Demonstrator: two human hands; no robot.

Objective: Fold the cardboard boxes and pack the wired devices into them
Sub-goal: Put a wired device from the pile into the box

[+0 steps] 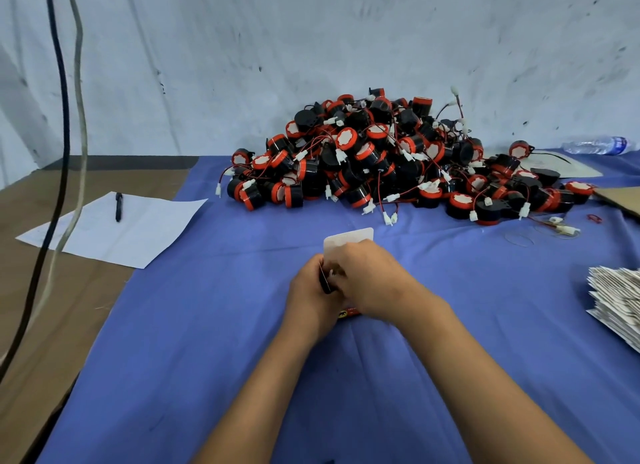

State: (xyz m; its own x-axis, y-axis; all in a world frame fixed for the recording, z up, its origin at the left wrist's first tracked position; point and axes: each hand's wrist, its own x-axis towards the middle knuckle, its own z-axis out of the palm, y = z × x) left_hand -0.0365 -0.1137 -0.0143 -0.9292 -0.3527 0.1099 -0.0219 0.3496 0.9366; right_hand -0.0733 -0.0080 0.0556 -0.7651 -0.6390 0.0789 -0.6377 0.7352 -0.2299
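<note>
Both hands are bunched together mid-surface: left hand point(313, 290) fingers wrapped round a small box point(348, 244), right hand point(367, 276) fingers curled over a black device point(326, 283), stuffing it in. The white flap sticks up behind them. Risk, I'd guess: the wire or plug catches on the edge and the flap won't close. Behind the box sits the device pile point(398, 162); flat boxes point(616, 301) are stacked right of it, on blue cloth point(207, 325) against a scuffed wall point(311, 31).
</note>
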